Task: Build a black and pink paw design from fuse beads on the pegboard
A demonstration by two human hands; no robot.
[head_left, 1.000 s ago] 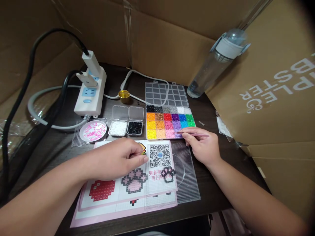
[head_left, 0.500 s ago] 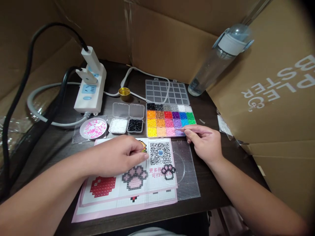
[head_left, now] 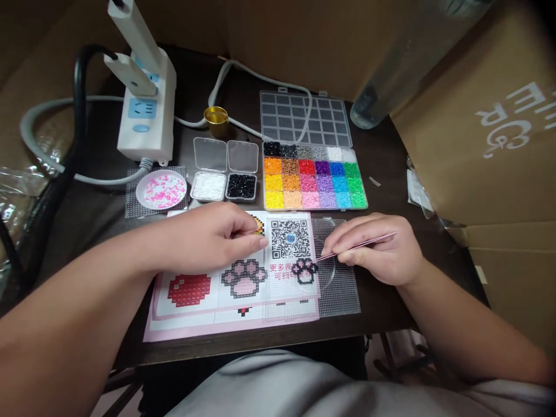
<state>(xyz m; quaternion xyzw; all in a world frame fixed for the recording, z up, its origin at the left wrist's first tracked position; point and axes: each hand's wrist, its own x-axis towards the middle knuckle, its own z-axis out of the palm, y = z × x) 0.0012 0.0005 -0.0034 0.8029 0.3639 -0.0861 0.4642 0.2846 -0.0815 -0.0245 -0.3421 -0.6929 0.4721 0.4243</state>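
My right hand (head_left: 376,249) pinches pink tweezers (head_left: 358,245), whose tips reach the paw-shaped bead outline (head_left: 304,271). That outline is of black beads, with pink ones in its toe pads and a pale middle, on a clear pegboard (head_left: 339,289). Whether a bead sits between the tweezer tips is too small to tell. My left hand (head_left: 230,237) rests with curled fingers on the printed pattern sheet (head_left: 243,219), its thumb tip by the pegboard's left edge. Its inner fingers are hidden. A printed pink paw (head_left: 244,279) shows below it on the sheet.
Behind the sheet lies a sorting box (head_left: 315,175) of coloured beads. Small boxes hold white beads (head_left: 208,186) and black beads (head_left: 241,186). A white dish (head_left: 161,190) carries pink and white beads. A power strip (head_left: 150,110), gold cup (head_left: 216,120) and bottle (head_left: 391,75) stand farther back.
My right hand has brought the tweezers from the sorting box down and left to the bead paw. My left hand stays on the sheet. The camera view has tilted downward.
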